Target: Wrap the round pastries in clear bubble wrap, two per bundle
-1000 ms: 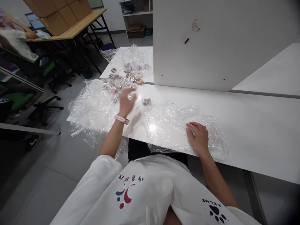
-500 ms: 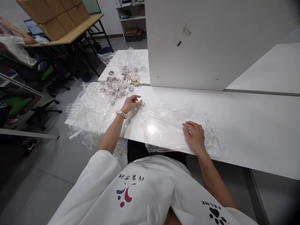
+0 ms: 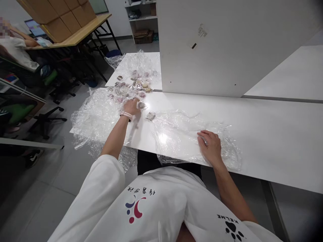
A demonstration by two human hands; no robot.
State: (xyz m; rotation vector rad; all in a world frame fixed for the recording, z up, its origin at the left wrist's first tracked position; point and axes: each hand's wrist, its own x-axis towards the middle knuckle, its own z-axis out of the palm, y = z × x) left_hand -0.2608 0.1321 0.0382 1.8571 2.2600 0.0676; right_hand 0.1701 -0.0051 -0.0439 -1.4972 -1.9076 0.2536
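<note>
My left hand (image 3: 131, 107), with a pale band on its wrist, is at the near edge of a pile of small round pieces in clear wrappers. Its fingers are closed at the edge of one dark, round wrapped piece (image 3: 141, 105). Just right of it, a greyish, squarish wrapped piece (image 3: 150, 116) lies at the left end of a clear plastic sheet (image 3: 176, 126). My right hand (image 3: 210, 146) rests on the sheet's right part, fingers loosely bent and thumb apart, holding nothing I can see. The wrapped pieces (image 3: 137, 84) in the pile are brownish, pinkish and yellowish.
Crumpled clear plastic (image 3: 94, 114) covers the left end of the white table (image 3: 264, 134) and hangs over its front edge. A tall white panel (image 3: 214, 60) stands behind. Cardboard boxes (image 3: 65, 23) sit on a wooden desk at the far left, near a seated person (image 3: 17, 52).
My left hand has moved left from the squarish piece, now uncovered on the plastic sheet, to a round wrapped piece by the pile. My right hand has stayed in place.
</note>
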